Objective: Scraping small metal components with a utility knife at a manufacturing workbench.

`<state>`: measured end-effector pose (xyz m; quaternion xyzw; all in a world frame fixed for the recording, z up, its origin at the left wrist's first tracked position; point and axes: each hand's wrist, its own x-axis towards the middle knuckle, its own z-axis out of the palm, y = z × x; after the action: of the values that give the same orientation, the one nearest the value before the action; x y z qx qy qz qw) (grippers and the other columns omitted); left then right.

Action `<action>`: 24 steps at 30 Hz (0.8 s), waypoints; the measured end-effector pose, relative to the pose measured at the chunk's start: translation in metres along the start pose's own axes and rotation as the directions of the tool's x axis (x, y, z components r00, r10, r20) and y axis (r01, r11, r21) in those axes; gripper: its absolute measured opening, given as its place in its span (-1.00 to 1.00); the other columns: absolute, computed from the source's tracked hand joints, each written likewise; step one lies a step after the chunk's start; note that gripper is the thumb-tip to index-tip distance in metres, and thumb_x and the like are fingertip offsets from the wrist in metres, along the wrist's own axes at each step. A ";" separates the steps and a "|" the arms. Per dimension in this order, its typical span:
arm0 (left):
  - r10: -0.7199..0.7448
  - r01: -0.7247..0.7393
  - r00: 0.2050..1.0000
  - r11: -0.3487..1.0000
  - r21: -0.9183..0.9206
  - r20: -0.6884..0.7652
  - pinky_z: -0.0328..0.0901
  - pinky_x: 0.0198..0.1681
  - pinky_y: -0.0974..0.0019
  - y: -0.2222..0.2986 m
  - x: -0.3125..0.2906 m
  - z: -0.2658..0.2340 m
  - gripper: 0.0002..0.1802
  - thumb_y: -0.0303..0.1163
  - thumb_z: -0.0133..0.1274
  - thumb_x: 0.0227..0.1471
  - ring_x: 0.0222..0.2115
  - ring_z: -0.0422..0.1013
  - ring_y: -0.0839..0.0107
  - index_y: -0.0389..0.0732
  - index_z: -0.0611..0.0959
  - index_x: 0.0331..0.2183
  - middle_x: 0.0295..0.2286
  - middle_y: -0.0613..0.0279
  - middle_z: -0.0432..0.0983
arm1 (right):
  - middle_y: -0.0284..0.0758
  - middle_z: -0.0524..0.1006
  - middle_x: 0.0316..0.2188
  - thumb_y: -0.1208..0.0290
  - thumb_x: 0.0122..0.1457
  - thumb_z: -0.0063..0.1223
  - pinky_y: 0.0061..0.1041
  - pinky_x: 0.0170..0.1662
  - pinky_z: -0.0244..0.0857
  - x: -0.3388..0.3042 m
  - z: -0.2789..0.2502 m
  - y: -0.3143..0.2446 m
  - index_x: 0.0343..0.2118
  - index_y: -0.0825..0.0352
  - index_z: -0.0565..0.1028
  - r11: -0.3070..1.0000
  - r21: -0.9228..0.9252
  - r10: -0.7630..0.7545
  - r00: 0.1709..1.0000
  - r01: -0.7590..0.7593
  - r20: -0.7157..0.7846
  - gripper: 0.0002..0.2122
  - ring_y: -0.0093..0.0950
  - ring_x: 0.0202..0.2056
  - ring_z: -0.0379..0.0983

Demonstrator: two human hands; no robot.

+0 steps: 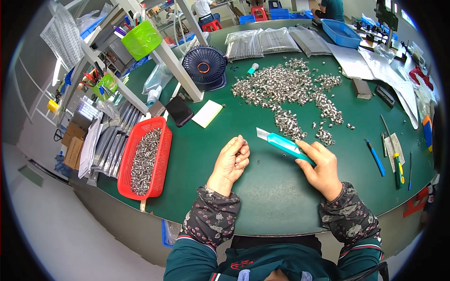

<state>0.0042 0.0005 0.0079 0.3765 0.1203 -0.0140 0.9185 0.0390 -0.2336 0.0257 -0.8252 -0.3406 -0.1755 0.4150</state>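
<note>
My right hand (pixel 322 167) grips a teal utility knife (pixel 287 145), its blade out and pointing up and to the left. Closed in a pinch, my left hand (pixel 229 161) seems to have a small metal piece at its fingertips, mostly hidden by the fingers. Beyond both hands spreads a large pile of small silver metal rings (pixel 276 85) on the green table (pixel 274 196). Smaller heaps (pixel 288 122) of the same parts reach close to the knife. To the left stands a red plastic basket (pixel 165 161) with many more of these parts inside.
A dark desk fan (pixel 204 66), a phone (pixel 179 111) and a notepad (pixel 207 114) sit at the left by a shelf post. On the right lie a blue-handled tool (pixel 375 158), a screwdriver (pixel 398 169) and a dark block (pixel 361 88). Bagged tubes (pixel 281 41) line the far edge.
</note>
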 end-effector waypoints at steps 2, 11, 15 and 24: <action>-0.009 0.010 0.999 1.000 -0.022 0.036 -0.11 -0.81 0.67 0.000 0.001 -0.003 -0.80 -0.28 -0.11 0.03 -0.77 0.02 0.71 -0.20 0.41 -0.51 -0.66 0.36 0.24 | -0.32 0.31 -0.63 0.48 -0.19 0.09 -0.44 -0.54 0.17 0.000 0.001 0.001 -0.22 0.24 0.43 1.000 0.002 -0.002 1.000 0.002 0.014 -0.64 -0.37 -0.60 0.29; 0.110 -0.117 0.991 0.989 0.089 0.076 -0.06 -0.79 0.69 0.000 0.002 -0.001 -0.83 -0.38 -0.14 0.04 -0.74 0.05 0.73 -0.25 0.45 -0.32 -0.51 0.30 0.34 | -0.32 0.30 -0.63 0.47 -0.18 0.09 -0.44 -0.54 0.17 -0.001 0.000 0.000 -0.22 0.23 0.42 1.000 -0.007 0.005 0.999 -0.005 0.047 -0.65 -0.36 -0.60 0.28; 0.111 -0.117 0.991 0.990 0.084 0.074 -0.06 -0.78 0.69 0.000 0.003 0.000 -0.83 -0.39 -0.14 0.04 -0.73 0.06 0.73 -0.25 0.45 -0.32 -0.51 0.31 0.33 | -0.32 0.30 -0.63 0.46 -0.18 0.09 -0.43 -0.54 0.18 -0.001 0.001 0.000 -0.23 0.23 0.42 1.000 -0.002 -0.002 0.998 0.002 0.068 -0.66 -0.36 -0.60 0.29; 0.112 -0.120 0.990 0.989 0.084 0.091 -0.06 -0.79 0.69 -0.001 0.002 -0.003 -0.84 -0.41 -0.11 0.02 -0.73 0.06 0.72 -0.25 0.46 -0.32 -0.56 0.33 0.31 | -0.31 0.29 -0.63 0.45 -0.17 0.08 -0.43 -0.53 0.18 -0.001 0.001 -0.002 -0.21 0.22 0.42 1.000 0.016 -0.013 0.991 0.011 0.130 -0.65 -0.35 -0.60 0.28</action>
<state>0.0053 0.0020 0.0040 0.4227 0.0579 0.0180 0.9042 0.0367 -0.2330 0.0256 -0.8297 -0.3730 -0.1215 0.3972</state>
